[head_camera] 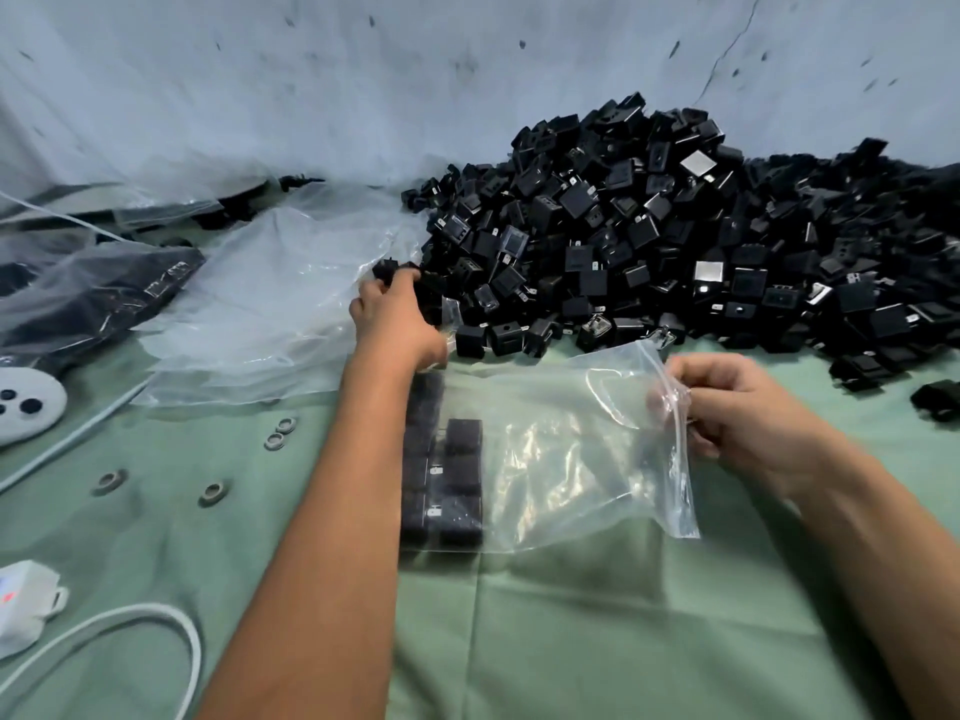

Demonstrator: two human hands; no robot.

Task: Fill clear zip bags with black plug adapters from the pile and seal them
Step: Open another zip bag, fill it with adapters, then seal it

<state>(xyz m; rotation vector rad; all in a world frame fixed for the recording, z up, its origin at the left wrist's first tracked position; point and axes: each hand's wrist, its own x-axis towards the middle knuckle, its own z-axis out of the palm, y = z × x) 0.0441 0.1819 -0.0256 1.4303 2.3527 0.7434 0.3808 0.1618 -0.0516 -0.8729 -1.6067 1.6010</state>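
A big pile of black plug adapters [649, 241] fills the back right of the green cloth. My left hand [395, 314] reaches to the pile's left edge and grips a black adapter [387, 270] there. A clear zip bag [561, 454] lies in front of me, its mouth to the right. Several adapters [449, 475] sit in rows at its closed left end. My right hand [737, 407] pinches the bag's zip edge and holds the mouth up and open.
A stack of empty clear bags [270, 314] lies left of the pile. Filled bags [93, 298] sit at the far left. A white round socket [26, 407], white cables [171, 631], several small grey rings [213, 493] and a white device [26, 605] lie on the cloth.
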